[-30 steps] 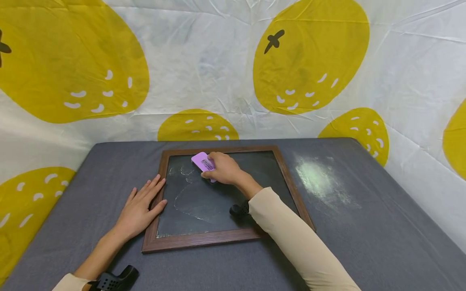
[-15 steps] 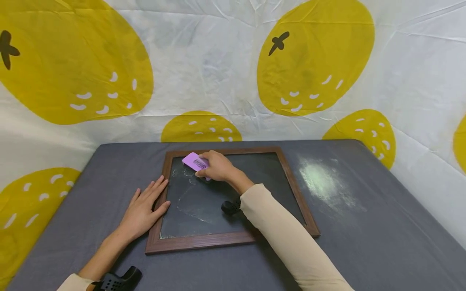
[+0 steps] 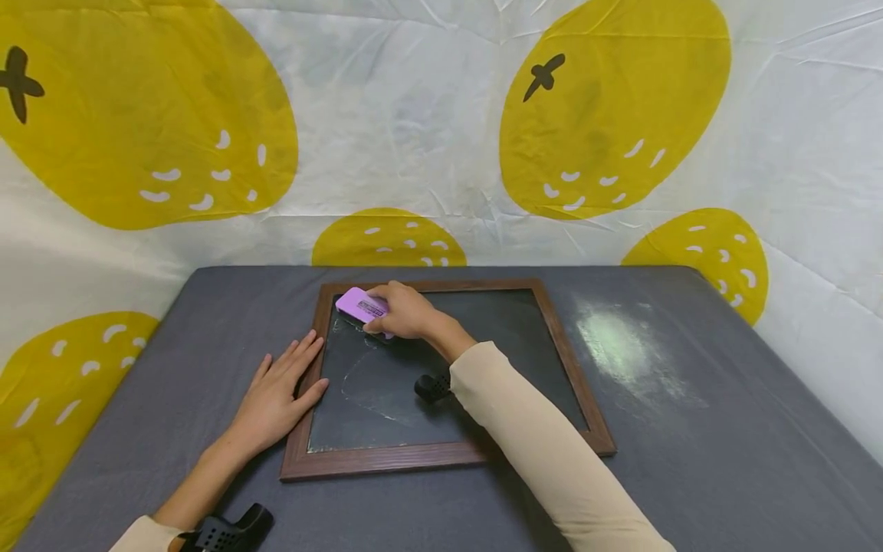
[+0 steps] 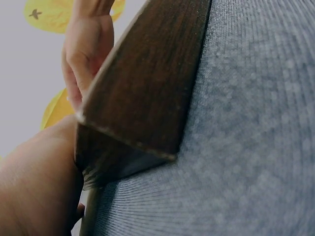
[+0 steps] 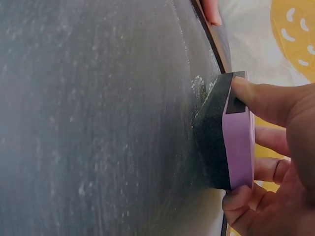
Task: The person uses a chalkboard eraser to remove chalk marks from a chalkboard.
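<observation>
A chalkboard [image 3: 441, 391] in a brown wooden frame [image 3: 386, 460] lies flat on the table. Near its far left corner my right hand [image 3: 405, 310] grips a purple chalkboard eraser [image 3: 355, 302] between thumb and fingers. In the right wrist view the eraser's dark felt [image 5: 212, 137] meets the board beside pale chalk marks [image 5: 199, 86]. A faint curved chalk line shows on the board's left half. My left hand [image 3: 279, 399] lies with straight fingers spread, fingertips on the frame's left side. From the left wrist view, a near frame corner [image 4: 133, 98] fills the middle.
Grey cloth covers the table [image 3: 690, 475]. A whitish chalk smear [image 3: 617, 345] marks the cloth right of the board. Behind hangs a white curtain [image 3: 400, 115] printed with yellow fruit. Each wrist wears a black camera [image 3: 231, 529].
My right hand has moved the eraser left across the board toward the far left corner, over the chalk marks there. The left hand stays at the frame. The head view has shifted slightly.
</observation>
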Demonstrator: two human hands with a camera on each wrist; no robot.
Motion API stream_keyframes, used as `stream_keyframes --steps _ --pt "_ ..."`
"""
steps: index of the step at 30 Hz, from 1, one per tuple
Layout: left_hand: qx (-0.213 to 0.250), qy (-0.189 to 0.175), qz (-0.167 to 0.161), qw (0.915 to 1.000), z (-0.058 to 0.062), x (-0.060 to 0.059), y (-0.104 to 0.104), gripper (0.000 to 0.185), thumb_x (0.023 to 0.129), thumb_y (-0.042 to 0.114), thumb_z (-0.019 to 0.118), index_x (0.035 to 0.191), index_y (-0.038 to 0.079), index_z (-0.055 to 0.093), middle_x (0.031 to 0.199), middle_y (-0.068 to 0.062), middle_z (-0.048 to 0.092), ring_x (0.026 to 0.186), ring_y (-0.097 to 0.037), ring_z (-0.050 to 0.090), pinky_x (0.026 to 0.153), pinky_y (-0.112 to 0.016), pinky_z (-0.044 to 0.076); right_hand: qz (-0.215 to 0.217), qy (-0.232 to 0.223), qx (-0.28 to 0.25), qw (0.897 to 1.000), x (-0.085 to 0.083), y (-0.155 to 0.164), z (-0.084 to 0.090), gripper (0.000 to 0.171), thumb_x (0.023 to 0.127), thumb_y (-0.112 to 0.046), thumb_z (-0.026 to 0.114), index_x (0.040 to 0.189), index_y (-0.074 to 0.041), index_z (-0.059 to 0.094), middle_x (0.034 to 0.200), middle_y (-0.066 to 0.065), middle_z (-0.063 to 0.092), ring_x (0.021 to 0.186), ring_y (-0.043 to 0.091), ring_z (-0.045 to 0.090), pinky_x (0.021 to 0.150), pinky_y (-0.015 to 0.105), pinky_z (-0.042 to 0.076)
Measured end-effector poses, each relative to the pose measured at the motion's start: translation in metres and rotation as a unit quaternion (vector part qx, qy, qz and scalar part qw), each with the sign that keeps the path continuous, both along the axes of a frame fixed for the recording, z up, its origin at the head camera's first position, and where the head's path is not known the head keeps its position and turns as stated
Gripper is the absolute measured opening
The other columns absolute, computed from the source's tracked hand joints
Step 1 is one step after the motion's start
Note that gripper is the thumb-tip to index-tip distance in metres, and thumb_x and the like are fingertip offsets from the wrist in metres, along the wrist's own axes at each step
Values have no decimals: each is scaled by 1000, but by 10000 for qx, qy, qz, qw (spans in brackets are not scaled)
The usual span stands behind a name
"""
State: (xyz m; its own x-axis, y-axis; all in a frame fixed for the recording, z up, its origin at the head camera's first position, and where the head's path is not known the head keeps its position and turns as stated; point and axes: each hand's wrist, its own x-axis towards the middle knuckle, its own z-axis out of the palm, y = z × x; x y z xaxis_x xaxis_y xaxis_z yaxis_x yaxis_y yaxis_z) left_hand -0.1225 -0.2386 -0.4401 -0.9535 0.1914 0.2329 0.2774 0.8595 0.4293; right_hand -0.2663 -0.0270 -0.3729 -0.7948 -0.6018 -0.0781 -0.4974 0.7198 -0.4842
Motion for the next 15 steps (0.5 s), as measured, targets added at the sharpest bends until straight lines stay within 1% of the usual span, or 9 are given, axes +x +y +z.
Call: stream_keyframes --steps 7,10,15 --pt "5 -75 37 10000 0 1 -1 64 99 40 51 152 11 30 157 -9 23 140 -37 23 109 -62 9 531 -92 152 9984 4 2 3 63 87 -33 70 144 -18 46 112 5 52 87 18 51 74 28 41" --pt "62 -98 16 9999 0 1 -1 62 100 40 49 152 10 30 157 -8 23 140 -37 23 109 -61 8 684 -127 159 9974 7 5 4 63 87 -33 71 144 -18 47 111 4 51 88 18 50 75 29 40" --pt "116 55 -47 9999 0 2 -4 55 103 33 44 150 8 32 156 -10 25 140 -38 24 109 -61 8 856 -180 68 9961 12 6 2 62 86 -31 72 142 -18 49 107 3 51 86 17 49 73 28 40"
